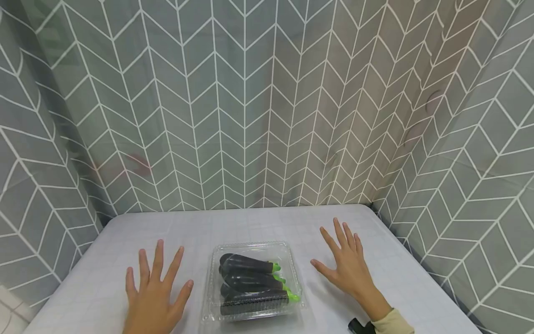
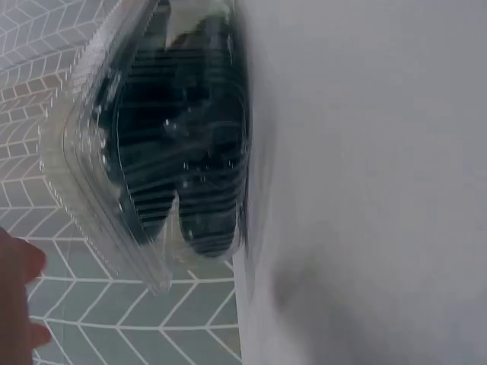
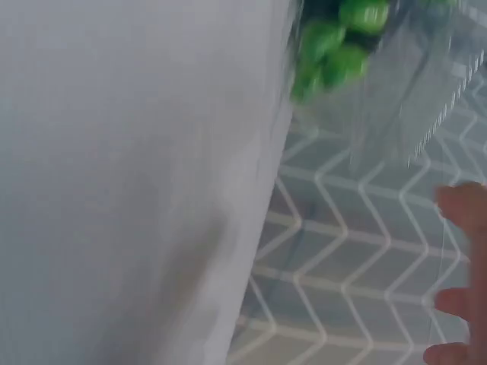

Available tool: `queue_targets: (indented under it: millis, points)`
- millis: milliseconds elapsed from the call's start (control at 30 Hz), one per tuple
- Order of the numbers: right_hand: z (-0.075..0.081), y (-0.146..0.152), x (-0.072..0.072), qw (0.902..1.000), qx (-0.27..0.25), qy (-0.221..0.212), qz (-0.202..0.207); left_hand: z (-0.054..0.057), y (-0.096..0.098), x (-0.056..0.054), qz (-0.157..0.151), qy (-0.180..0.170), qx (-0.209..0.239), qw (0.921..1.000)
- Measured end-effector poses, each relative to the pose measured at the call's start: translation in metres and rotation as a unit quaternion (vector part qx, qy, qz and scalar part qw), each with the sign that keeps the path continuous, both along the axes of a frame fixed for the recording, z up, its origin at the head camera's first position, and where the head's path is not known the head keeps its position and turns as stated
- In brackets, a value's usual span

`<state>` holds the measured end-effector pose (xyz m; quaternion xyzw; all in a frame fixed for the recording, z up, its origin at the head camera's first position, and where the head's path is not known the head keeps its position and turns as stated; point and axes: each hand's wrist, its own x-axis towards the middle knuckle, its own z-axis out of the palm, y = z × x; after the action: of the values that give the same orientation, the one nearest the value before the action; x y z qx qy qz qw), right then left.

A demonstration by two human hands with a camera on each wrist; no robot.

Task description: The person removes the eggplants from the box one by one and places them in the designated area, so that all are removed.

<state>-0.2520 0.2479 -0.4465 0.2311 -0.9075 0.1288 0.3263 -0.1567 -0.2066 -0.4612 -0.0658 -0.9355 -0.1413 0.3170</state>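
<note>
A clear plastic clamshell box (image 1: 255, 248) sits on the table between my two hands. Inside it lie several dark eggplants (image 1: 250, 279) with bright green stems pointing right. To the left of the box, my left hand (image 1: 153, 297) is spread with fingers straight and holds nothing. My right hand (image 1: 348, 266) is likewise spread, right of the box and apart from it. From the left wrist, the eggplants (image 2: 183, 122) show dark through the ribbed plastic. The right wrist view catches the green stems (image 3: 335, 57), blurred, with a few fingertips at the right edge.
A white cloth covers the table (image 1: 267, 225). Grey curtains (image 1: 258, 116) with a white chevron pattern enclose the back and sides. A black strap-like piece (image 1: 359, 326) is at the right wrist, by a pale yellow sleeve (image 1: 394, 323).
</note>
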Motion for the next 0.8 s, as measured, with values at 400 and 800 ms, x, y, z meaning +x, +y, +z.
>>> queue_targets:
  millis: [400,800]
  points:
    - [0.007,-0.036,0.029,0.9749,-0.105,-0.092,0.173,-0.009,0.022,0.003,-0.234,-0.012,0.080,0.9688]
    - [0.000,-0.044,0.036,0.9543,-0.013,-0.131,0.268,-0.022,0.036,0.005,-0.281,-0.085,0.105,0.9502]
